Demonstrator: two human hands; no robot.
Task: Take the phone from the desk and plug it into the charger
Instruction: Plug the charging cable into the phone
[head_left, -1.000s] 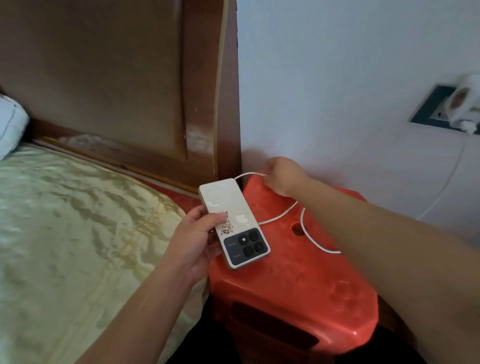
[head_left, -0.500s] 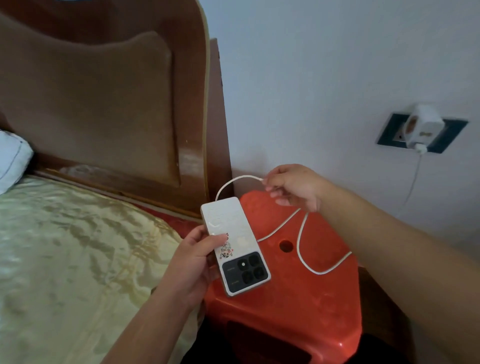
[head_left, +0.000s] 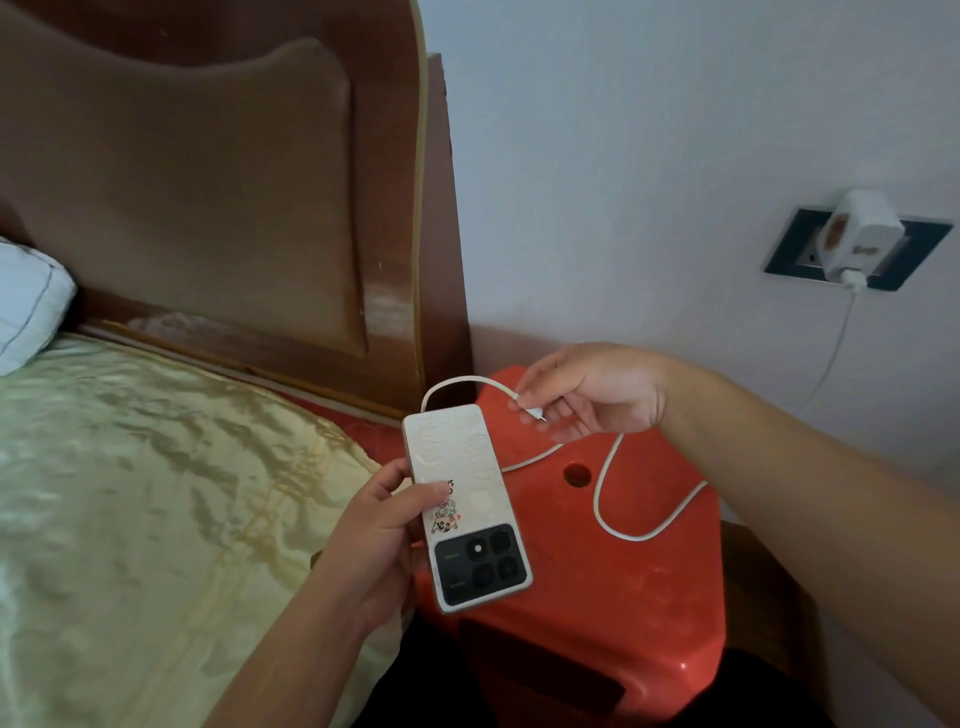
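The left hand (head_left: 382, 525) is nearest, closed around a white phone (head_left: 464, 506), thumb across its back and fingers hidden behind its left edge. The phone is held back-up, its dark camera block at the near end and a small cartoon sticker just beyond the thumb. Under and to the right of this hand stands a red plastic stool (head_left: 623, 571) with a round hole in its top. A white cable (head_left: 605, 499) lies looped on the stool to the right of the phone. Farther off, up and to the right of the left hand, the right hand (head_left: 592, 392) pinches the cable's plug end (head_left: 532, 412) between thumb and fingertips, the metal tip showing and clear of the phone. From the pinch the cable arches left, over the phone's far end. To the left of the left hand spreads a pale green bedsheet (head_left: 130, 493), with a wooden headboard (head_left: 208, 182) beyond. Farthest, up and right of the right hand, a white charger (head_left: 860, 234) sits in a wall socket (head_left: 924, 249)
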